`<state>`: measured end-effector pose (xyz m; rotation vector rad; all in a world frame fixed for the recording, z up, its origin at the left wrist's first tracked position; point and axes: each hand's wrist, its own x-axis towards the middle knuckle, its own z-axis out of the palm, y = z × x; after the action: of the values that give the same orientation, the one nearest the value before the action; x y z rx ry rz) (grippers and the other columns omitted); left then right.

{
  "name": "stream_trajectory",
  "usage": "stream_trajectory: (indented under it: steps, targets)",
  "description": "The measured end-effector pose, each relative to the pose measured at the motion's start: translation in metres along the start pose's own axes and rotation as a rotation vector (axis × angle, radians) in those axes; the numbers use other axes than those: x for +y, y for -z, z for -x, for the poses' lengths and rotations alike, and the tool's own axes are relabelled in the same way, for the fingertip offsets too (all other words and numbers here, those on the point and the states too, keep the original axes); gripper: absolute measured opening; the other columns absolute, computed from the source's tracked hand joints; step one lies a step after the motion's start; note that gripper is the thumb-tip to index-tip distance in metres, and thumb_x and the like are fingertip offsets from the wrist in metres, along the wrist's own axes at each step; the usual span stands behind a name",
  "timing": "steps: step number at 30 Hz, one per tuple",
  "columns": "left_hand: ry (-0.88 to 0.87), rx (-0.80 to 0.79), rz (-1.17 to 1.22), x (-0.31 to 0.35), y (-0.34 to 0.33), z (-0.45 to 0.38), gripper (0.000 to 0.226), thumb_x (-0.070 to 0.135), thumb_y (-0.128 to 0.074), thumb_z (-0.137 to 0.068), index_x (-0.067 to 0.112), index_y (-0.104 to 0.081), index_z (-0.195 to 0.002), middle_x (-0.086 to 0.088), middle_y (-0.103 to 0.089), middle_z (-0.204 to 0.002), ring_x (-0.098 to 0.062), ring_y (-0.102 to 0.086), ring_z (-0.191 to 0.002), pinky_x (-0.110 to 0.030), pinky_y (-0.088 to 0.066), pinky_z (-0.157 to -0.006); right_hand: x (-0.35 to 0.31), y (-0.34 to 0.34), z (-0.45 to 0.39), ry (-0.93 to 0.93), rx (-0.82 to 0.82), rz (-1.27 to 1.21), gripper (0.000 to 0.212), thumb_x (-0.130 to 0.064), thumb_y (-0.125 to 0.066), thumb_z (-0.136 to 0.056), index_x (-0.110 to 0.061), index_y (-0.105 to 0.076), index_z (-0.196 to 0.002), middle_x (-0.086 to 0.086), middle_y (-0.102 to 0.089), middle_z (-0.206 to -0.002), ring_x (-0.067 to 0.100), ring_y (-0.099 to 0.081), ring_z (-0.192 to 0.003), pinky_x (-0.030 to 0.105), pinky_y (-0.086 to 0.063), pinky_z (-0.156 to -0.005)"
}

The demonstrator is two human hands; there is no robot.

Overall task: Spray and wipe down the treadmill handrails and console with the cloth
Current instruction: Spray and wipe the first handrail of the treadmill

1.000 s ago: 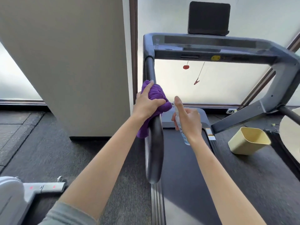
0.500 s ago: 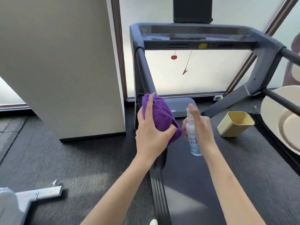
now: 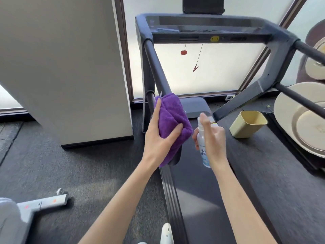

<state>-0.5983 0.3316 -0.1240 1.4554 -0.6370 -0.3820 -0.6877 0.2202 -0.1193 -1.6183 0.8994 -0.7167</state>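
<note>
Purple cloth (image 3: 173, 120) seemingly under left fingers (image 3: 158, 111)

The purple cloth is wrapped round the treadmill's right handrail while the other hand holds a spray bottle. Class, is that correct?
Not quite. The head view shows the left hand gripping the purple cloth round the left handrail, not the right. The right hand does hold the spray bottle.
</note>
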Motion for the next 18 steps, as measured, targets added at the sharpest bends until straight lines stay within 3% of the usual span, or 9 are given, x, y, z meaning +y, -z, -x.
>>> stream_trajectory:
  steps: [3, 7, 12, 18]
  targets:
    - [-0.057, 0.088, 0.148, -0.010, 0.013, 0.012, 0.064, 0.025, -0.062, -0.092, 0.041, -0.032, -0.147, 0.029, -0.041, -0.145, 0.002, -0.041, -0.134, -0.029, -0.034, -0.114, 0.022, 0.006, 0.028, -0.008, 0.054, 0.071, 0.076, -0.078, -0.043, -0.073, -0.009, -0.056, -0.045, 0.004, -0.049, -0.040, 0.020, -0.048, -0.043, 0.043, -0.044, -0.067]
    - [-0.059, 0.179, 0.241, -0.023, 0.037, 0.021, 0.051, 0.028, -0.051, -0.093, 0.046, -0.035, -0.138, 0.033, -0.046, -0.139, 0.000, -0.045, -0.132, -0.021, -0.039, -0.106, 0.043, 0.007, 0.054, -0.054, 0.127, 0.145, 0.071, -0.075, -0.039, -0.074, -0.012, -0.053, -0.044, 0.006, -0.052, -0.042, 0.017, -0.048, -0.043, 0.043, -0.049, -0.072]
    - [-0.041, 0.215, 0.257, -0.031, 0.055, 0.035, 0.055, 0.043, -0.057, -0.087, 0.053, -0.037, -0.137, 0.017, -0.039, -0.151, -0.008, -0.042, -0.137, -0.038, -0.035, -0.114, 0.048, 0.000, 0.058, -0.055, 0.255, 0.202, 0.066, -0.071, -0.035, -0.072, -0.016, -0.048, -0.038, 0.012, -0.056, -0.048, 0.032, -0.057, -0.056, 0.034, -0.044, -0.069]
    - [-0.077, 0.228, 0.247, -0.022, 0.034, 0.045, 0.056, 0.029, -0.053, -0.093, 0.051, -0.031, -0.139, 0.033, -0.036, -0.146, -0.003, -0.039, -0.138, -0.039, -0.031, -0.117, 0.056, 0.002, 0.056, -0.036, 0.357, 0.191, 0.074, -0.080, -0.033, -0.076, -0.016, -0.054, -0.047, 0.007, -0.060, -0.051, 0.028, -0.060, -0.057, 0.028, -0.039, -0.067]
